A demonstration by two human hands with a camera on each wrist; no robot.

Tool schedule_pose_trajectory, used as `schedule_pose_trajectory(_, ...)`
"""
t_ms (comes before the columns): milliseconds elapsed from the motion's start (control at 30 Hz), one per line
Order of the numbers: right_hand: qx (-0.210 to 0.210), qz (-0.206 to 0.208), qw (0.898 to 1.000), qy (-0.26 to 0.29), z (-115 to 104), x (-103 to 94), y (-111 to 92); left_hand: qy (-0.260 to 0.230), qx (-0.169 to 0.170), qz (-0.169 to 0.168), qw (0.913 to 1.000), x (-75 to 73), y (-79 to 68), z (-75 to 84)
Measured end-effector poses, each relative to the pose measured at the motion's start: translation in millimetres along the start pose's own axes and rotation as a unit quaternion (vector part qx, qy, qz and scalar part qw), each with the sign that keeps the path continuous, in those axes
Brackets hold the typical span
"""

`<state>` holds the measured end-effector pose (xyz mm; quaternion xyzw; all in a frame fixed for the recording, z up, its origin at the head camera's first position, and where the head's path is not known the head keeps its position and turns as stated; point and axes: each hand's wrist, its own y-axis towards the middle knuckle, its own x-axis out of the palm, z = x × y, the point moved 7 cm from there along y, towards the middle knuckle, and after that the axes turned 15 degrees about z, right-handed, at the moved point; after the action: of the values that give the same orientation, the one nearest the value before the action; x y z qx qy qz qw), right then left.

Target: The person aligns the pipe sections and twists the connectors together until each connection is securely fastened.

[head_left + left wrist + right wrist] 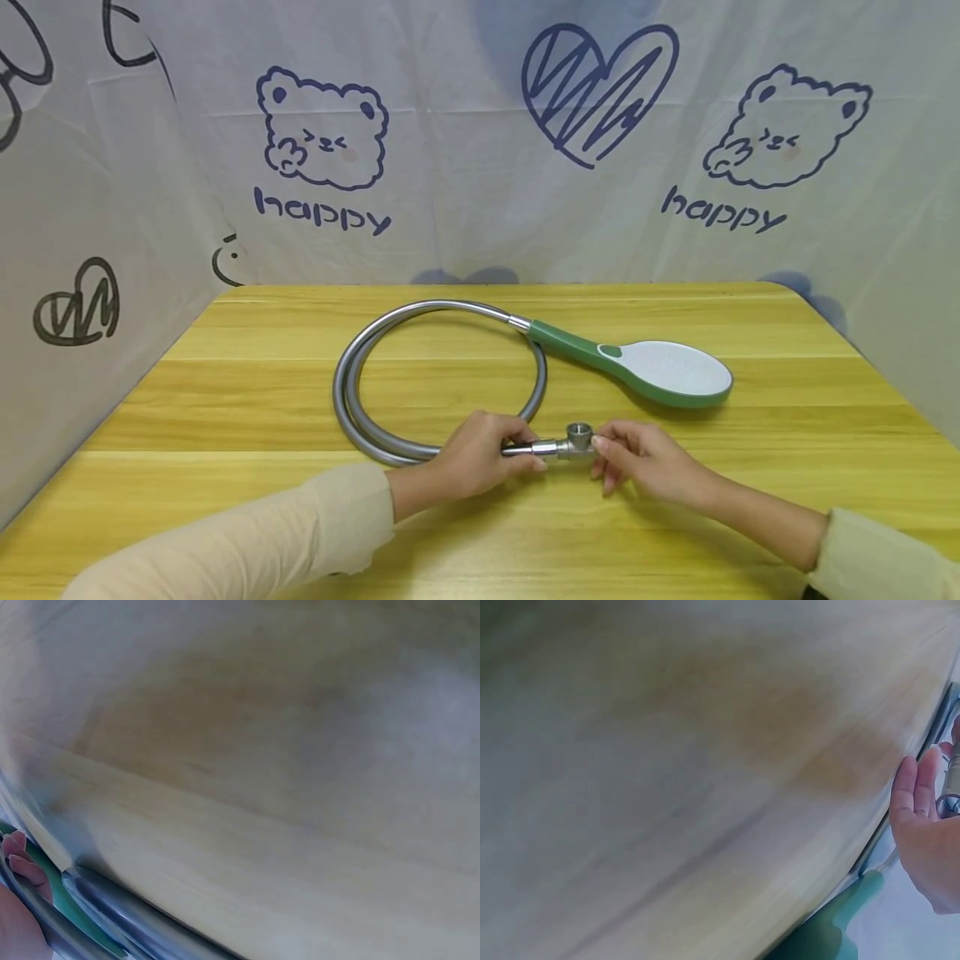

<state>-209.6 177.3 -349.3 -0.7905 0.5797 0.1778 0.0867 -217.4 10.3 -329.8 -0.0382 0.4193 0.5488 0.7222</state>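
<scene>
A silvery metal tee fitting [576, 443] sits on the chrome end of a grey shower hose [343, 379], its threaded opening facing up. My left hand [476, 457] grips the hose just behind that chrome end. From the other side, the thumb and forefinger of my right hand [654, 465] pinch the fitting's far end, and the remaining fingers curl below. The right wrist view catches the fitting [951, 784] beside the fingers at its edge. In the left wrist view, only part of my left hand [19, 930] shows, next to the hose [142, 915].
The hose lies looped on the wood-grain table [225, 400] and joins a green hand shower [675, 371] with a white face at the back right. Behind the table hangs a pale cloth [465, 167] with bear and heart drawings.
</scene>
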Motion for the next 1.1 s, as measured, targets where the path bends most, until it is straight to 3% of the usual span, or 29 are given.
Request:
schedule_pose_trajectory(200, 0.014, 0.015, 1.0, -0.001, 0, -0.7, 0, 0.005, 0.017, 0.007, 0.9998, -1.7, 0.8, 2.9)
schedule_pose_trajectory(600, -0.026, 0.055, 0.998, 0.022, -6, -3.7, 1, -0.002, -0.028, -0.006, 0.9996, -0.9, 3.0, 0.0)
schedule_pose_trajectory(1100, -0.04, 0.054, 0.996, 0.05, -11, -4.6, -2, -0.003, -0.031, -0.002, 0.9995, -2.7, 2.6, 0.7)
